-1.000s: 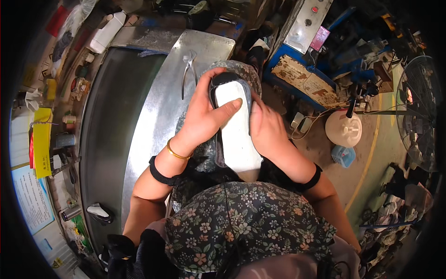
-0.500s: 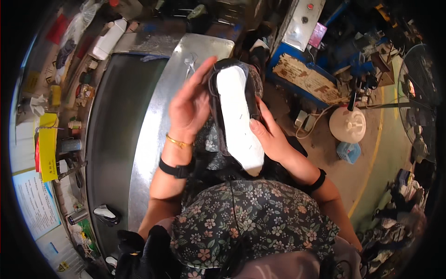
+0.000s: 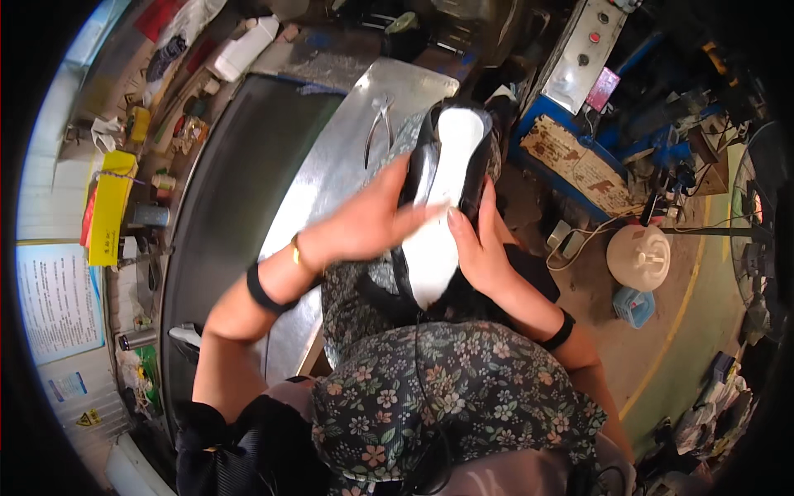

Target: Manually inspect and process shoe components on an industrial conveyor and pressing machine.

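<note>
Over my lap is a black shoe upper (image 3: pixel 422 165) with its white sole side (image 3: pixel 459 145) facing up and its narrow end pointing toward me. My right hand (image 3: pixel 484 252) grips it along the right edge, thumb on the white face and fingers round the far side. From the left, my left hand (image 3: pixel 360 221) closes on the other edge. Its thumb lies across the white face and its fingers are partly hidden behind the black side. A pair of metal pliers (image 3: pixel 380 136) lies on the metal tabletop (image 3: pixel 331 157) beyond my left hand.
Left of the tabletop runs a dark conveyor belt (image 3: pixel 236 198), with another shoe (image 3: pixel 187 335) at its near left edge. A cluttered shelf holds a yellow sign (image 3: pixel 112 207). On the right floor stand a white plastic jug (image 3: pixel 638 256) and a blue basket (image 3: pixel 634 307), near a blue machine (image 3: pixel 579 165).
My left hand, held apart beside the shoe upper before, has come onto it with the thumb across the white face. The view has shifted, moving the surroundings rightward. My right hand keeps its grip.
</note>
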### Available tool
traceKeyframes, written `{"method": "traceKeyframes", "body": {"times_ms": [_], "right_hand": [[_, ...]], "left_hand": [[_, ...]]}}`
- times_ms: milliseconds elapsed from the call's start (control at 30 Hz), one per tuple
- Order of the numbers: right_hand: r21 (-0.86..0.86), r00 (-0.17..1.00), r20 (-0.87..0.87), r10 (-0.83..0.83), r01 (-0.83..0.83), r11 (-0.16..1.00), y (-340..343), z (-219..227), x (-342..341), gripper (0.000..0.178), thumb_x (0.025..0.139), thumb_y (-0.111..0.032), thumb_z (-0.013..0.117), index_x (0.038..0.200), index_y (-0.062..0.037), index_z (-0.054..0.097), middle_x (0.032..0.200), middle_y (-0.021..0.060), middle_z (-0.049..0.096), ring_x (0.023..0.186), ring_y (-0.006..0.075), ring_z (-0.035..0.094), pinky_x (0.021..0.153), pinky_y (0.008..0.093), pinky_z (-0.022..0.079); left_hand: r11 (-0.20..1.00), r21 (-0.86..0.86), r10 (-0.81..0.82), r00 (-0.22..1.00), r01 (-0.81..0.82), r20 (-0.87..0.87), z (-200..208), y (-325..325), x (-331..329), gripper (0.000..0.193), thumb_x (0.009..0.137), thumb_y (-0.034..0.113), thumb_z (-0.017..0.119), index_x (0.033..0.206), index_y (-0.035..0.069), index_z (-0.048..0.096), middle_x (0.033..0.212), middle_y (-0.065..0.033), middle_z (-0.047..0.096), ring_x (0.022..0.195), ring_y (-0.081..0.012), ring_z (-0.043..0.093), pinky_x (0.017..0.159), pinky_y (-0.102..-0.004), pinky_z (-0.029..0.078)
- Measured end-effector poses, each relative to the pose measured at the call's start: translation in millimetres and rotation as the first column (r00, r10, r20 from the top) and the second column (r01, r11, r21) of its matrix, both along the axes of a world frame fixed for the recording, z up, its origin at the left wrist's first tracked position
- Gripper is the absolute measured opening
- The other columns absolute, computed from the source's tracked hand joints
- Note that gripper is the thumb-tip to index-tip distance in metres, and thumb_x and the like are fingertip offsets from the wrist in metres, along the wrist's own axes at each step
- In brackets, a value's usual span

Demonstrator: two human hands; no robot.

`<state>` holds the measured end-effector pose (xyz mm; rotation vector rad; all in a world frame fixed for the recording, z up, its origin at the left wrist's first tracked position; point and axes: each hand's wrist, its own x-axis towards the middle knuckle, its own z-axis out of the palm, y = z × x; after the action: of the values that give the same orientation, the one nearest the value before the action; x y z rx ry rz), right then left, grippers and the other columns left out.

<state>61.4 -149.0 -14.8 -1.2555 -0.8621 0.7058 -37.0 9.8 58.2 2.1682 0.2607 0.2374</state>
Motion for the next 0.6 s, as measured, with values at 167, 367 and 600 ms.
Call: {"method": "traceKeyframes", "body": {"times_ms": [167,367,600], "right_hand": [[-0.019,0.998,-0.063,0.021,-0.022,1.0,-7.2,4.2,1.4,0.069,0.102,-0.021,0.047,0.146,0.0047,0.0,0.142,0.0185,0.03,0.129,0.0224,0.035,0.108,0.0352,0.03],[-0.019,0.999,0.036,0.034,-0.033,0.999,-13.0,-3.5,2.8,0.071,0.101,-0.022,0.047,0.147,0.0051,0.001,0.141,0.0186,0.031,0.128,0.0226,0.035,0.107,0.0352,0.031],[0.013,0.996,0.026,0.08,-0.08,0.997,-14.8,-4.6,2.7,0.072,0.101,-0.022,0.047,0.148,0.0043,-0.001,0.143,0.0186,0.03,0.129,0.022,0.035,0.108,0.0346,0.031]], "left_hand": [[0.937,0.144,0.319,0.948,-0.317,0.01,-24.2,-56.8,-45.0,0.069,0.091,0.036,0.064,0.136,-0.01,0.039,0.107,-0.0299,0.061,0.097,-0.0412,0.063,0.082,-0.041,0.051],[0.898,0.18,0.398,0.916,-0.402,0.058,-32.5,-68.2,-57.2,0.05,0.094,0.019,0.056,0.134,-0.009,0.045,0.078,-0.0245,0.062,0.066,-0.0404,0.063,0.059,-0.0425,0.049],[0.927,-0.324,0.162,0.981,-0.189,-0.108,-13.8,-70.5,-74.7,0.068,0.088,0.0,0.051,0.149,-0.004,0.021,0.122,-0.0269,0.053,0.112,-0.0336,0.056,0.093,-0.0394,0.044]]}}
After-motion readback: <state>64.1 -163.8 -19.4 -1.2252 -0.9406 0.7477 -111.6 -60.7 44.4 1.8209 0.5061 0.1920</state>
